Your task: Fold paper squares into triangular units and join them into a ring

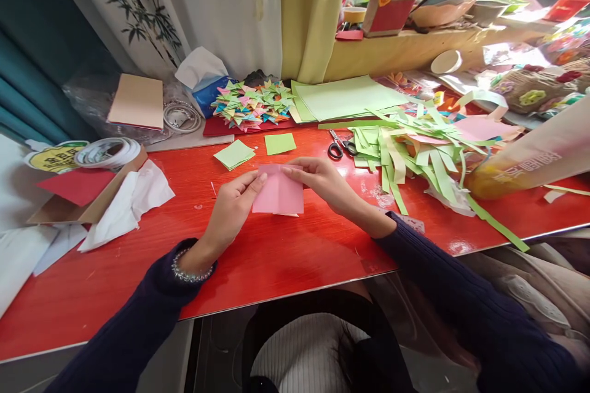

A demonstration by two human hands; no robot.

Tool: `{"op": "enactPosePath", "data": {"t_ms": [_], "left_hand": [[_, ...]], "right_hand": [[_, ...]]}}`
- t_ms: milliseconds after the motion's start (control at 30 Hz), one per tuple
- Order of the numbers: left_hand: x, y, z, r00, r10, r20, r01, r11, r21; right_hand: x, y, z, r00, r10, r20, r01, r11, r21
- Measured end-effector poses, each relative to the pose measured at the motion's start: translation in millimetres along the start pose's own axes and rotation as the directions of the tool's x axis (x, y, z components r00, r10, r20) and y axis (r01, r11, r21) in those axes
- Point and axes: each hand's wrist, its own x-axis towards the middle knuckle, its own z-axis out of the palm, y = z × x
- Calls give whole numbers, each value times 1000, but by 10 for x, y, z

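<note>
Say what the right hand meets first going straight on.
Probably the left hand, facing the right hand across the pink paper both hold; depth is unclear, so it might slip just past.

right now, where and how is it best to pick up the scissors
Probably by the black left loop of the scissors, coming from your side of the table: they lie with the loops towards you and the blades pointing away. Green strips crowd the right loop. The right hand is nearer, but its fingers hold the pink sheet.
</note>
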Motion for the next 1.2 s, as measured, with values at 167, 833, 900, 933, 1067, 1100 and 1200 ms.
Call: {"op": "enactPosePath", "data": {"t_ms": [167, 833, 900, 933, 1067, 1100, 1200], "left_hand": [[-51, 32, 5, 985, 123, -122, -98, 976, 193], [-48, -26, -53, 715, 672, 194, -608, 461, 647], [-35, -42, -56, 670, 712, 211, -644, 416, 642], [-30, -49, -57, 657, 721, 221, -654, 400, 642], [-27, -61, -57, 641, 720, 266, -671, 358, 649], [-31, -54, -56, 639, 719, 273, -676, 356, 646], [-52, 0, -49, 685, 682, 256, -669, 452, 590]], "right_hand": [[-15, -1, 9, 998, 62, 12, -63, 997, 43], [-26, -35, -6, 997, 38, 70, -46, 993, 110], [-25, -30, -9, 998, 27, 64, -32, 996, 86], [-24, -28, -9, 998, 26, 59, -30, 997, 74], [-19, -16, 0, 999, 41, 24, -41, 999, 13], [-19, -14, 2, 999, 39, 12, -39, 999, -9], [-22, -14, 1, 1000, -3, -12, 1, 996, -87]]}}
